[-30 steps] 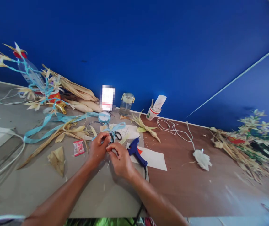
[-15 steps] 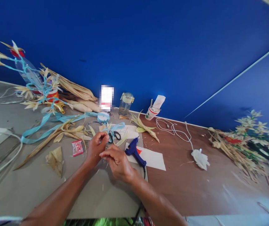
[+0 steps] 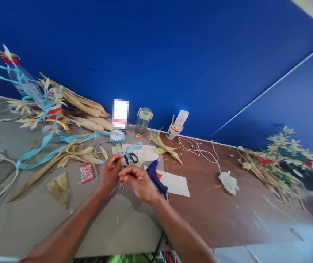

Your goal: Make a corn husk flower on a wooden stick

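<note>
My left hand [image 3: 110, 172] is closed in a pinch above the grey table, its fingertips close to those of the other hand. Beside it my right hand [image 3: 138, 182] is also pinched, thumb against the fingers. What they hold, if anything, is too small to make out. Black-handled scissors [image 3: 132, 157] lie just beyond the fingertips. Right behind the right hand rests a blue glue gun [image 3: 157, 177] on white paper [image 3: 176, 183]. Left of my hands are a pink-and-white packet [image 3: 86, 173] and a dry husk piece [image 3: 60, 189].
A blue ribbon roll [image 3: 117, 137] and dried corn husks [image 3: 71, 148] lie at the left. Against the blue wall stand a clear jar [image 3: 143, 120] and a paper cup [image 3: 174, 130]. A white cable [image 3: 200, 148] and husk flowers [image 3: 285, 149] are on the right.
The view has turned slightly right, so the things on the table shift left. My right hand has moved a little and now covers more of the glue gun. Both hands stay pinched.
</note>
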A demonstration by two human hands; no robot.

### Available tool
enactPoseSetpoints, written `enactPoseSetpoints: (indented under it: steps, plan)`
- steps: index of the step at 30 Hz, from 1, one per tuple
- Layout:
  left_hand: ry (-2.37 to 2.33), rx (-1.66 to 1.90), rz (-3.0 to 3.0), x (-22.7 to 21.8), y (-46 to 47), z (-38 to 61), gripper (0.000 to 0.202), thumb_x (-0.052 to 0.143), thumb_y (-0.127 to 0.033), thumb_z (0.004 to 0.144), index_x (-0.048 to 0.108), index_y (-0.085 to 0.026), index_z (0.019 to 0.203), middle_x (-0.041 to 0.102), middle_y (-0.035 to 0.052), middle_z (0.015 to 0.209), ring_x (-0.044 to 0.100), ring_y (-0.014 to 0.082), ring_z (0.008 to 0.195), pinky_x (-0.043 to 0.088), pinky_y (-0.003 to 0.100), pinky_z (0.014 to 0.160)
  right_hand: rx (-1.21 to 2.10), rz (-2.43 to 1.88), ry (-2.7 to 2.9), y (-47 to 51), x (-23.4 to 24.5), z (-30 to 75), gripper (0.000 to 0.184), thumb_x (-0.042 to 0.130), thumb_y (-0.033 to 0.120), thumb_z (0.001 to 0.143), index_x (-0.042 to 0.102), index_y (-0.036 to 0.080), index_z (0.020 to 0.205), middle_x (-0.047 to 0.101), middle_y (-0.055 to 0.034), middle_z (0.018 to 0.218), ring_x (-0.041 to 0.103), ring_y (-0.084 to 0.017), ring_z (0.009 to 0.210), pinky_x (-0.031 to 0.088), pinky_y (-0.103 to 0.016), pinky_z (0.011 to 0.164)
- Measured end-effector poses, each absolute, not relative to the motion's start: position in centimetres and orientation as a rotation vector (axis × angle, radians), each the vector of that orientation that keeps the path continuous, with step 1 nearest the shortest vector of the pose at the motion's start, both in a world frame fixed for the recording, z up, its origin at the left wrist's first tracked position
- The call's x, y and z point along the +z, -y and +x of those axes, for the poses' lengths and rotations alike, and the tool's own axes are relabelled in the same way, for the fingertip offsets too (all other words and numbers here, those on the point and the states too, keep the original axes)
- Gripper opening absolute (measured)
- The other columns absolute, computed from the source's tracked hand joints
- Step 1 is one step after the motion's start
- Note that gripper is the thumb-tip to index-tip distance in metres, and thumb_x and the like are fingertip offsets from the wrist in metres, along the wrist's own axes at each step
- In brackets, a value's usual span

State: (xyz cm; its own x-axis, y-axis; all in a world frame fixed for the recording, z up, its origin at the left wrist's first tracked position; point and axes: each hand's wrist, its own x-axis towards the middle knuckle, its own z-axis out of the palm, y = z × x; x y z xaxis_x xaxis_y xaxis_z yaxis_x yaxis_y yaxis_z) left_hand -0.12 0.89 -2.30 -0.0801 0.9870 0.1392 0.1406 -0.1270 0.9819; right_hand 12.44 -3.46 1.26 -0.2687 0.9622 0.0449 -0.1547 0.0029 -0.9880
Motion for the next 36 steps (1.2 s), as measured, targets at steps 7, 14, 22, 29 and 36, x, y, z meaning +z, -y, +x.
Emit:
enactPoseSetpoints:
  steps: [7,14,22,29,36]
  plan:
    - [-1.341,1.322,1.384,-2.3,-0.9,-0.1,0.020,0.057,-0.038,0.078,0.061,-0.019,0.076,0.061,-0.0002,0.069,0.054,0.0146,0.065,0.041,0.025,0.062,1.501,-0.874,1.019,2.8,0.6,12.7,0.025,0.067,0.045,0.073,0.066,0.020,0.073,0.045,0.0073,0.046,0.037,-0.008,0.044,0.043,-0.025,0.057]
    - [-1.316,1.300,1.378,-2.6,-1.0,0.0,0.020,0.058,-0.038,0.079,0.060,-0.018,0.077,0.060,-0.0009,0.068,0.054,0.0147,0.066,0.041,0.026,0.065,1.407,-0.960,1.034,2.4,0.0,13.2,0.053,0.054,0.059,0.080,0.043,0.020,0.046,0.037,0.0051,0.042,0.034,-0.008,0.042,0.037,-0.025,0.051]
    - [-1.319,1.285,1.381,-2.3,-0.9,0.2,0.020,0.055,-0.037,0.079,0.060,-0.018,0.077,0.059,-0.0009,0.069,0.052,0.0146,0.067,0.040,0.026,0.065,0.797,-1.287,1.240,1.7,0.5,13.9,0.030,0.059,0.040,0.080,0.059,0.018,0.059,0.056,-0.0010,0.065,0.053,-0.015,0.068,0.041,-0.028,0.069]
    - [-1.314,1.251,1.388,-2.2,-0.8,0.4,0.021,0.055,-0.038,0.079,0.060,-0.018,0.076,0.058,-0.0007,0.068,0.051,0.0145,0.066,0.040,0.025,0.063,0.763,-1.296,1.242,1.3,0.1,14.3,0.029,0.057,0.039,0.080,0.061,0.018,0.060,0.056,-0.0003,0.065,0.053,-0.014,0.067,0.041,-0.028,0.068]
    - [-1.319,1.223,1.420,-2.0,-0.5,0.7,0.019,0.055,-0.037,0.077,0.060,-0.019,0.075,0.060,-0.0007,0.069,0.053,0.0146,0.065,0.041,0.025,0.062,1.003,-1.260,1.185,0.8,-0.7,13.7,0.023,0.065,0.031,0.073,0.066,0.017,0.090,0.063,-0.0023,0.082,0.056,-0.014,0.072,0.044,-0.028,0.070]
